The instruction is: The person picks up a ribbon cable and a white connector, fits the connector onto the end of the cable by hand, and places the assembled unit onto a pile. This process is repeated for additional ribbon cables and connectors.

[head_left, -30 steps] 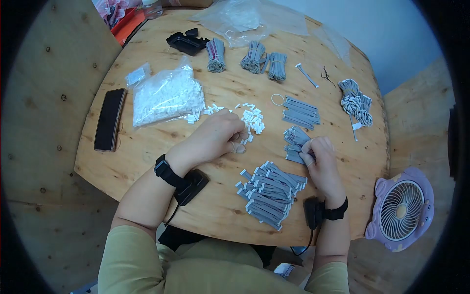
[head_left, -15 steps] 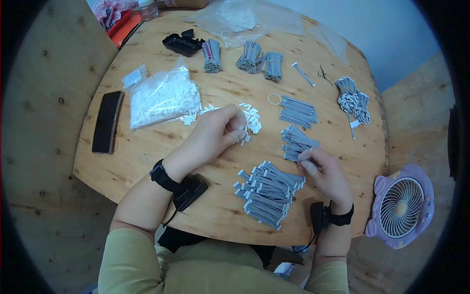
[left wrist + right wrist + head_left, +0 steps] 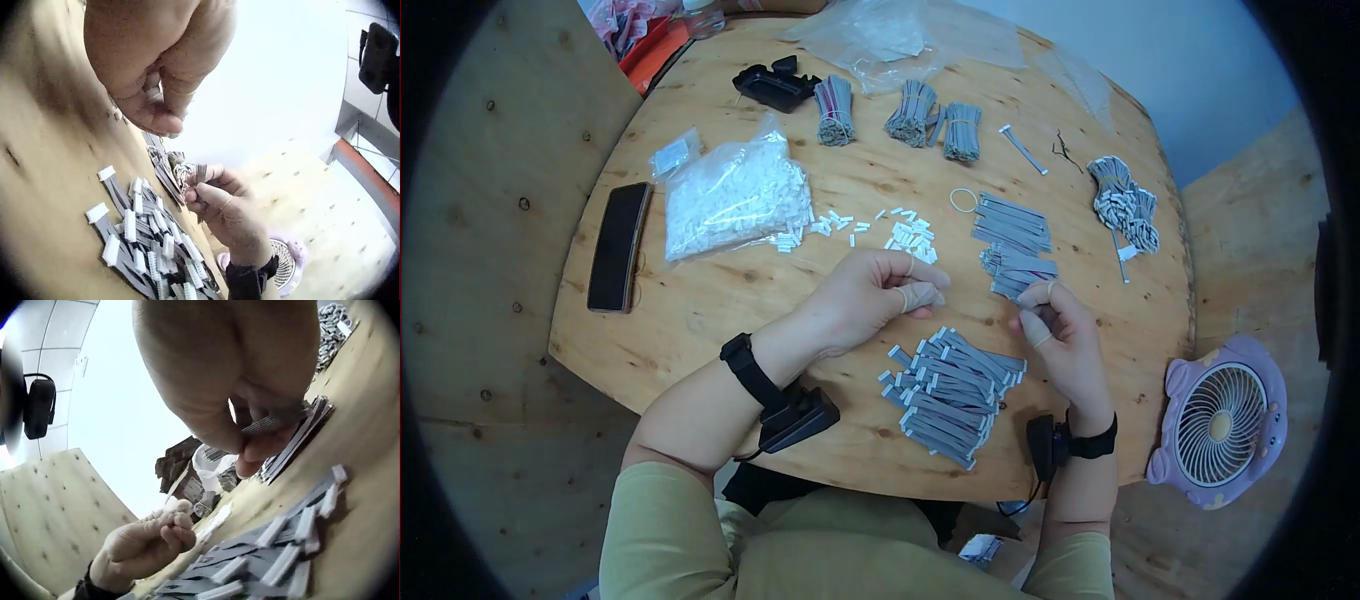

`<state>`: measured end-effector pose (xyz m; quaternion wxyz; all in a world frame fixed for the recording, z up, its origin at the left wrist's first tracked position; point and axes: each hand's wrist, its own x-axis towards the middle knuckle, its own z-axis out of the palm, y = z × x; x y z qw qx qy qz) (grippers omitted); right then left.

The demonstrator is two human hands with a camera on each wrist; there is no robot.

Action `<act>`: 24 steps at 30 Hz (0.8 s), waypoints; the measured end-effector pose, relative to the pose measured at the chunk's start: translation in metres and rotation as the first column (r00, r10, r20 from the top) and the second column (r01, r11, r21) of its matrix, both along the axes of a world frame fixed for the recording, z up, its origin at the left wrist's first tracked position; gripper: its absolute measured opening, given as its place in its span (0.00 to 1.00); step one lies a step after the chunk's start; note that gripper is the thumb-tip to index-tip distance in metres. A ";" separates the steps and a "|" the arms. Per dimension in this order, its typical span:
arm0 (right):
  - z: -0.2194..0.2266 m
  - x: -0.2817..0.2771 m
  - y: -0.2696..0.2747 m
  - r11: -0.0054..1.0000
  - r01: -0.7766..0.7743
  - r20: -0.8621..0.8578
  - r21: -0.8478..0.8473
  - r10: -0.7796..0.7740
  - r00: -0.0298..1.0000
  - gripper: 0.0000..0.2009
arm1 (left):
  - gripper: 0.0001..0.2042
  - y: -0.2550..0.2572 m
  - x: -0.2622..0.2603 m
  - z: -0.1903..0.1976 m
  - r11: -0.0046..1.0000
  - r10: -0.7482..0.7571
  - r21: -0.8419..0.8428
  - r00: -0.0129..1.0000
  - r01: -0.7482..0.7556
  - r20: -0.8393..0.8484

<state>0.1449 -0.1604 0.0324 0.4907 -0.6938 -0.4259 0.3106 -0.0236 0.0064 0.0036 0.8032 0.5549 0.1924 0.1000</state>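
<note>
My left hand (image 3: 862, 300), with finger cots on, is between the loose white connectors (image 3: 912, 238) and the right hand. Its thumb and fingertips are pinched together on a small white connector, mostly hidden by the fingers. In my right hand (image 3: 1062, 330), thumb and fingers grip a grey ribbon cable (image 3: 265, 424), whose end also shows in the left wrist view. Just beyond that hand lies a stack of grey ribbon cables (image 3: 1008, 266). Below both hands spreads a pile of ribbon cables with white end connectors (image 3: 950, 400).
A clear bag of white connectors (image 3: 735, 195) and a phone (image 3: 619, 248) lie on the left. Tied cable bundles (image 3: 910, 112) stand at the back, beside a black device (image 3: 775, 87). At right are knotted cables (image 3: 1122, 203) and a purple fan (image 3: 1218, 424).
My left hand has come away from the loose connectors, toward the right and nearer the body. The right hand has drawn slightly back from the cable stack with a ribbon cable.
</note>
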 end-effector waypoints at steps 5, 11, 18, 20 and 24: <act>0.010 -0.007 0.000 0.991 -0.021 -0.341 -0.133 -0.025 0.940 0.02 | 0.09 -0.011 0.003 -0.004 0.996 -0.085 -0.033 0.996 0.086 0.034; 0.014 -0.020 -0.001 0.988 -0.104 -0.458 -0.113 0.041 0.888 0.04 | 0.10 -0.026 0.006 0.013 0.986 -0.115 -0.127 0.991 0.106 -0.063; 0.012 -0.031 -0.001 0.992 -0.103 -0.496 -0.071 0.055 0.867 0.04 | 0.08 -0.037 0.005 0.003 0.975 -0.160 -0.145 0.984 0.169 0.072; 0.010 -0.029 -0.002 0.993 -0.096 -0.500 -0.065 0.051 0.865 0.04 | 0.07 -0.037 0.004 0.002 0.981 -0.166 -0.092 0.984 0.172 0.068; 0.013 -0.030 -0.003 0.995 -0.094 -0.514 -0.042 0.059 0.856 0.04 | 0.07 -0.035 0.004 0.003 0.991 -0.131 0.008 0.983 0.131 0.130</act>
